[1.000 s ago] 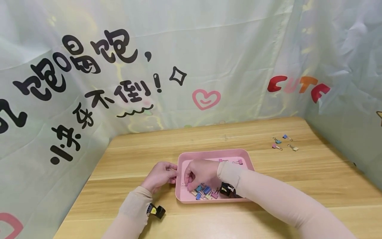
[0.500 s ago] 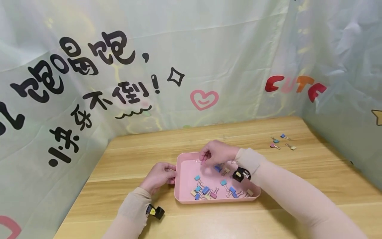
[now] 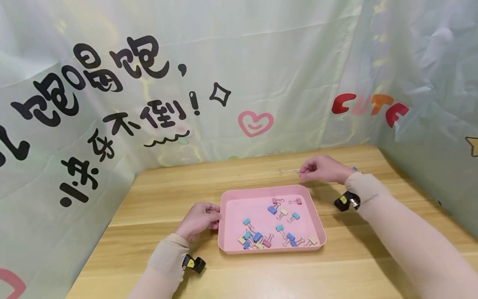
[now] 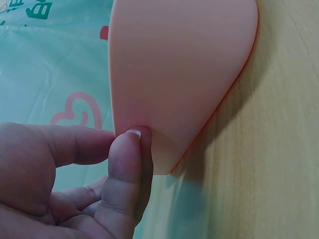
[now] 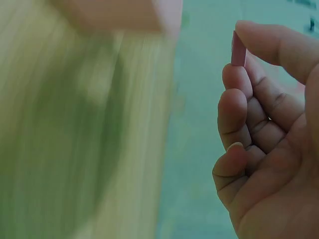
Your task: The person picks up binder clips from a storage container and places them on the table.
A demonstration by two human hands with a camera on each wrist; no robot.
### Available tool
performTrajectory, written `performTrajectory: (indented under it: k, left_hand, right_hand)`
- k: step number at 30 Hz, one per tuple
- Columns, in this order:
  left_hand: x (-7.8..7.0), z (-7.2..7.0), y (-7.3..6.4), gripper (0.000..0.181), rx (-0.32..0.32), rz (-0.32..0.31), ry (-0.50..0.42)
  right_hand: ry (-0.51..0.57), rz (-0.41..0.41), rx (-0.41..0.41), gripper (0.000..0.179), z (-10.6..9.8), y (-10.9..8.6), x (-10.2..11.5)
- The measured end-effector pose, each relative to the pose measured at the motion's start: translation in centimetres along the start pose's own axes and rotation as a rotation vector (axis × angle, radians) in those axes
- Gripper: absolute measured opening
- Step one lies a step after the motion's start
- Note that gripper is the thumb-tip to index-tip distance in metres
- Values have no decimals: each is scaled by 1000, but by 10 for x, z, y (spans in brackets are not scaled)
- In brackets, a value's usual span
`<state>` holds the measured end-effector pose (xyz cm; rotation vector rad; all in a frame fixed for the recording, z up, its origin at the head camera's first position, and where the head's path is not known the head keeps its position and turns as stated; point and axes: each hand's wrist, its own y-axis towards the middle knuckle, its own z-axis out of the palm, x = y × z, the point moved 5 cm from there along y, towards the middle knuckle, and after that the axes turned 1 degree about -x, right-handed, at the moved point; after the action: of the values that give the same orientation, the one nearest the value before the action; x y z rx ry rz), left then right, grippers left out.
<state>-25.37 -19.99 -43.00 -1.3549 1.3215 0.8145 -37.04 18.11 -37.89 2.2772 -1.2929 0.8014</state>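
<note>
My left hand [image 3: 199,220] is at the left end of the pink tray [image 3: 269,251], its thumb and index finger pinching the rim. In the left wrist view the thumb [image 4: 124,164] lies against the tray's outer wall [image 4: 174,74]. Beyond the tray's back right corner, my right hand [image 3: 323,169] is raised over the table. It pinches a small pink binder clip [image 5: 239,50] between thumb and index finger, the other fingers curled below. Inside the tray lie several binder clips in blue, teal, yellow and pink, including a blue clip [image 3: 272,210] and a pink clip [image 3: 296,201].
A blue binder clip [image 3: 357,169] shows on the wooden table [image 3: 179,182] behind the right wrist; my arm hides the spot around it. A printed cloth [image 3: 298,83] hangs along the back and sides of the table.
My right hand has lifted the pink binder clip from the tray's left part and carried it right, past the tray's back right corner. My left hand has stayed at the rim.
</note>
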Motion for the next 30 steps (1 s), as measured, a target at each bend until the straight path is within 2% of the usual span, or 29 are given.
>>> performTrajectory:
  k: [7, 10, 13, 20, 30]
  left_hand:
    - [-2, 0, 2, 27, -5, -5, 8]
    - [-1, 1, 3, 27, -3, -1, 5]
    - [1, 1, 4, 27, -5, -3, 3]
    - [2, 0, 4, 27, -10, -13, -3]
    - [-1, 2, 2, 27, -14, -8, -9]
  right_hand:
    - [-27, 182, -88, 44, -42, -42, -70]
    - [-73, 218, -114, 42, -52, -59, -94]
    - [-73, 241, -132, 39, -59, -73, -111]
    - [-92, 220, -144, 32, -60, -88, -128]
    - [-143, 240, -137, 28, -55, -93, -130]
